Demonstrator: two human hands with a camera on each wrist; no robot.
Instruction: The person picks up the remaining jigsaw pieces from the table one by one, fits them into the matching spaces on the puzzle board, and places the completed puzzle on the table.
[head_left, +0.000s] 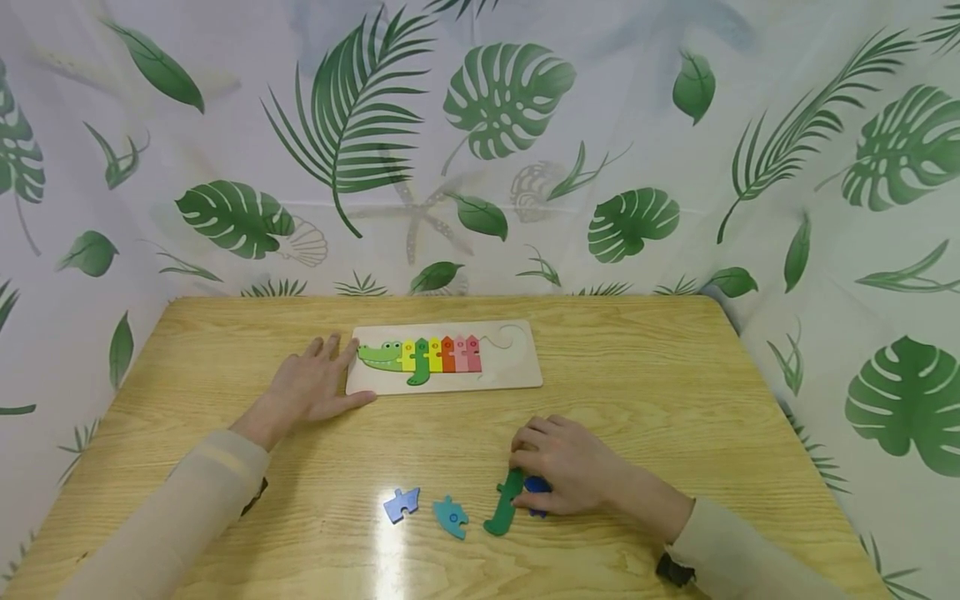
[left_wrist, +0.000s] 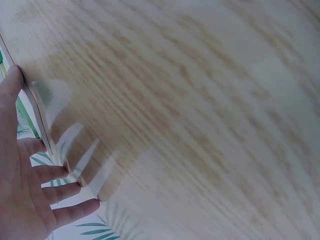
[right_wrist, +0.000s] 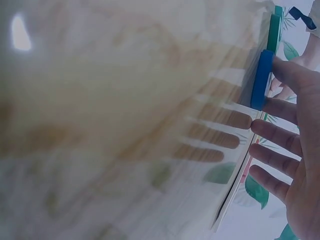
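Observation:
A wooden crocodile puzzle board (head_left: 513, 358) lies at the back of the table, with a green head and a row of coloured pieces set in it. My left hand (head_left: 311, 387) rests at its left end, fingers spread, thumb along the front edge. Nearer me, my right hand (head_left: 570, 467) pinches the upper part of a dark green leg-shaped puzzle piece (head_left: 501, 512) between thumb and index finger. Beneath this hand sits a dark blue puzzle piece (head_left: 537, 485), partly covered. In the right wrist view the blue piece (right_wrist: 262, 80) hides the fingertips' contact with the green one.
Left of the green piece lie a teal puzzle piece (head_left: 451, 517) and a periwinkle-blue puzzle piece (head_left: 402, 505). The wood-grain table (head_left: 637, 367) meets a leaf-printed cloth (head_left: 480, 167) at its back and sides. The board's tail end shows a bare outline.

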